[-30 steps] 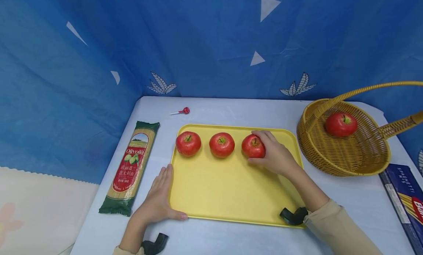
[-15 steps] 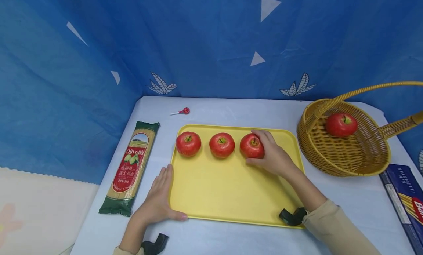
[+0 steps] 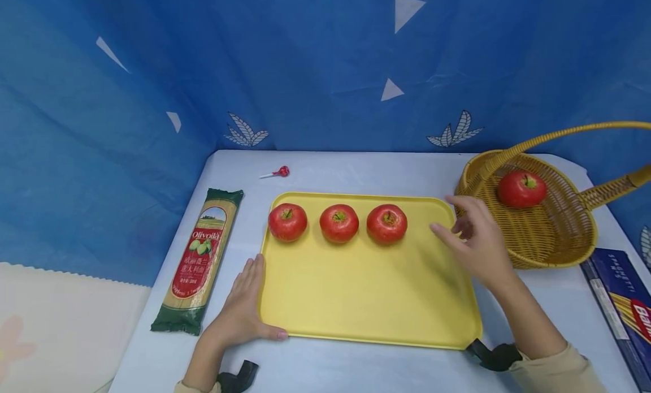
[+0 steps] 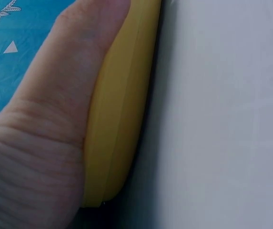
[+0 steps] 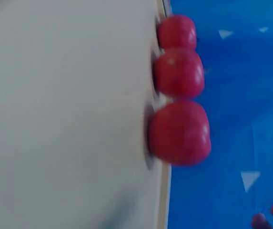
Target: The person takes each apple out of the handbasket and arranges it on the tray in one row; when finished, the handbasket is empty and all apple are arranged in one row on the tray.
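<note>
The head camera looks forward and down, from above, over the whole yellow tray (image 3: 366, 291) and much of the table (image 3: 356, 175), facing a blue backdrop (image 3: 325, 59). The left wrist camera (image 3: 237, 376) sits very close to the tray's outer side. The right wrist camera (image 3: 494, 356) looks left across the tray toward three apples (image 5: 179, 74), which the head view shares (both wrist views, I notice, lie sideways).

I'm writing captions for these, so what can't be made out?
Basket handle: part cut off by the head view's right edge.
Spaghetti box: partly cut off by the same edge.
Left wall of the basket: partly behind the right hand, head view.
Nearest apple: blurred, right wrist view.
Left hand: cut off by the left wrist view's edges.
</note>
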